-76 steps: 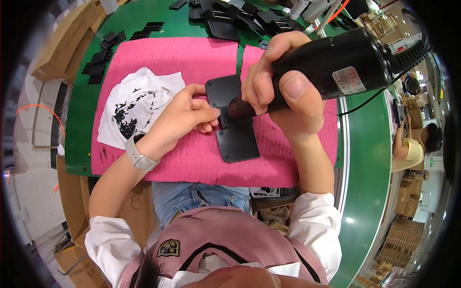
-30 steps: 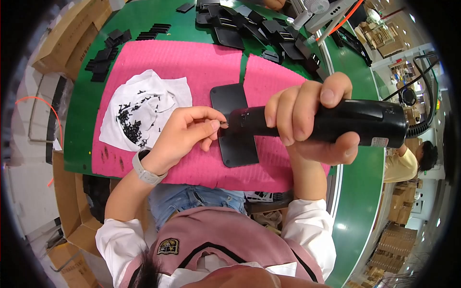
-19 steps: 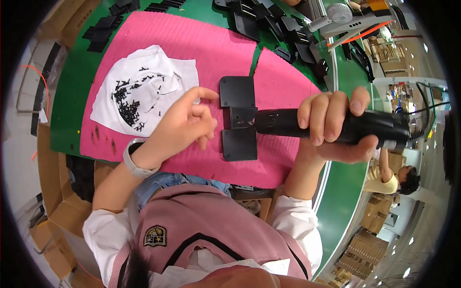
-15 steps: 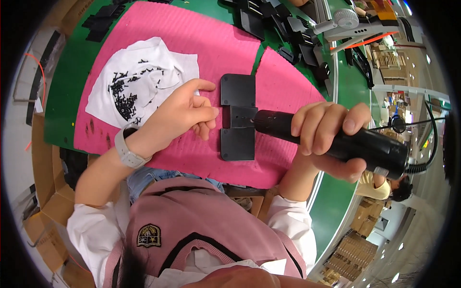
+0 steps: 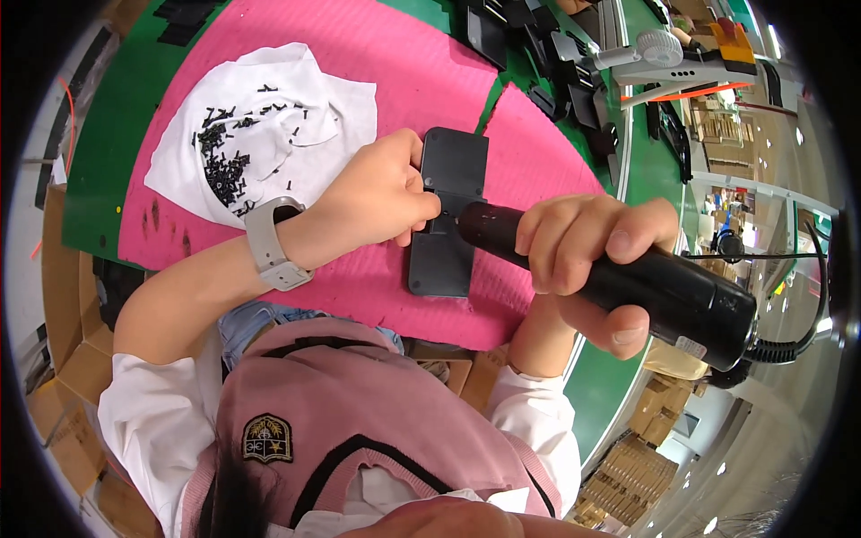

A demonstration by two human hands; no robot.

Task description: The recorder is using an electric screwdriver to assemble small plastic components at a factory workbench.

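Observation:
A flat black plastic part (image 5: pixel 455 161) with two wide ends and a narrower middle lies slightly slanted on the pink mat (image 5: pixel 377 278). My left hand (image 5: pixel 381 193), a grey watch at its wrist, has its fingers curled against the part's left edge and middle. These fingers hide some of that edge. Wrapped in my right hand (image 5: pixel 596 247) is a black corded electric screwdriver (image 5: pixel 673 305). The screwdriver's nose is over the narrow middle of the part, close to my left fingertips; whether the bit touches is hard to see.
Left of the part, a crumpled white cloth (image 5: pixel 345 103) bears many small black screws (image 5: pixel 224 175). More black plastic parts (image 5: pixel 489 36) are heaped at the far right of the green table (image 5: pixel 99 197). A small white fan (image 5: pixel 659 47) stands beyond them. Cardboard boxes (image 5: pixel 72 269) stand at left.
My left hand has moved right from beside the part onto its left edge, fingers curling in. The part has turned a little. The screwdriver has shifted slightly left.

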